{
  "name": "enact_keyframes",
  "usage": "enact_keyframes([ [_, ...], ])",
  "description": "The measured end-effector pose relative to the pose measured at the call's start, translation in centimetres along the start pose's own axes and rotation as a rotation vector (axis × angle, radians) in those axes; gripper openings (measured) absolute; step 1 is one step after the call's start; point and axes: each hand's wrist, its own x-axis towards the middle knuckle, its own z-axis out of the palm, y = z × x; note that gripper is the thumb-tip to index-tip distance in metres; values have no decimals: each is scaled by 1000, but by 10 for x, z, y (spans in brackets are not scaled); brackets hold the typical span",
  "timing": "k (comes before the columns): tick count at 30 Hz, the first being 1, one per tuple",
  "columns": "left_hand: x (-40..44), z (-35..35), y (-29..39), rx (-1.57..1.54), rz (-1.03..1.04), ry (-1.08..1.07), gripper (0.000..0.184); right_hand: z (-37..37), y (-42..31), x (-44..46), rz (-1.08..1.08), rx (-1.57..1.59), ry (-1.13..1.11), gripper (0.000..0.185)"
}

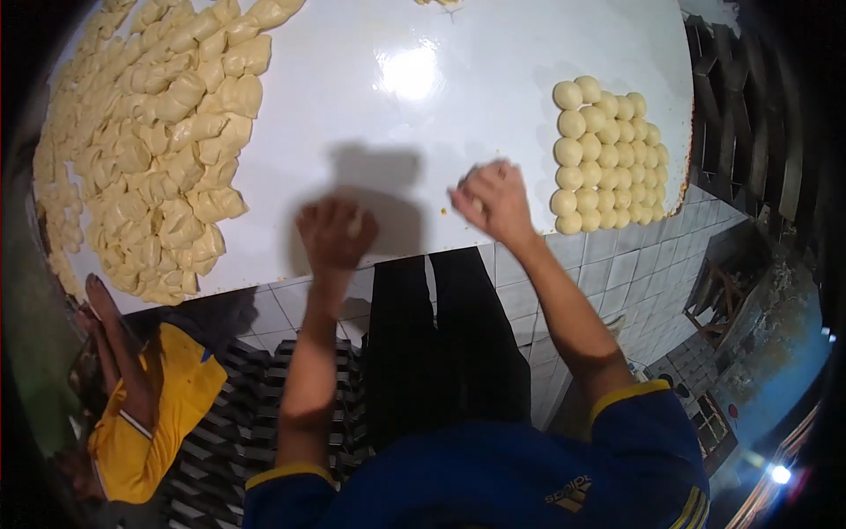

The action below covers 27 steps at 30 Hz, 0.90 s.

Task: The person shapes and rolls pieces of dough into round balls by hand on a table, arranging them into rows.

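Note:
My left hand [337,231] is curled down on the white tabletop, slightly blurred, with a bit of pale dough [355,222] showing between thumb and fingers. To its right, my right hand [495,199] is likewise cupped near the table's front edge. A pale piece of dough [478,204] peeks out under its thumb; the fingers hide most of it. Rows of smooth round dough balls [608,157] sit further right. On the left lies a large heap of cut, unshaped dough pieces [167,150].
The white table [493,70] has a worn right edge. A person in a yellow shirt [150,414] is at the table's left end, hands near the dough heap. Dark stacked metal trays or racks [731,106] stand at the right. White tiles [617,273] cover the table's base.

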Motion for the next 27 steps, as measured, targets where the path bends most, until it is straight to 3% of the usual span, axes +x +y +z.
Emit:
enact_keyframes([
  [2, 43, -3, 7, 24, -53, 2, 22, 12, 0, 40, 27, -59, 175, 25],
  [4, 61, 6, 36, -7, -93, 39, 22, 29, -27, 64, 92, 44, 215, 20],
  [5, 59, 14, 54, -62, -81, 26, 23, 37, -38, 57, 127, 15, 95, 16],
  [8, 6, 27, 62, -174, -69, 60, 20, 32, -52, 7, 33, 193, 52, 18],
  [10, -23, 16, 34, -51, 96, 47, 18, 18, -22, -11, 4, 178, 59, 19],
  [12, 2, -6, 16, -75, 43, 15, 17, 1, 7, -5, 10, 103, 36, 22],
  [14, 45, -15, 16, 65, -159, -40, 17, 5, 0, 35, 62, -16, 202, 21],
  [15, 58, -6, 21, 66, -155, -33, 17, 14, -11, 50, 58, 29, 247, 19],
  [17, 71, 11, 49, -41, -54, 19, 17, 31, -38, 45, 81, 85, 163, 19],
  [20, 17, 19, 74, -98, 41, 98, 16, 35, -55, 3, 94, 171, 160, 24],
  [22, -13, 15, 33, -85, 68, 79, 15, 12, -36, -23, -41, 196, 115, 26],
  [24, -8, 6, 15, -70, 87, 57, 13, -4, -2, -12, 1, 30, 78, 26],
  [26, 37, -11, 13, 20, -176, -29, 14, 2, 1, 27, 28, -57, 209, 21],
  [27, 51, -6, 20, 20, -175, -25, 14, 11, -8, 42, 49, -22, 222, 20],
])
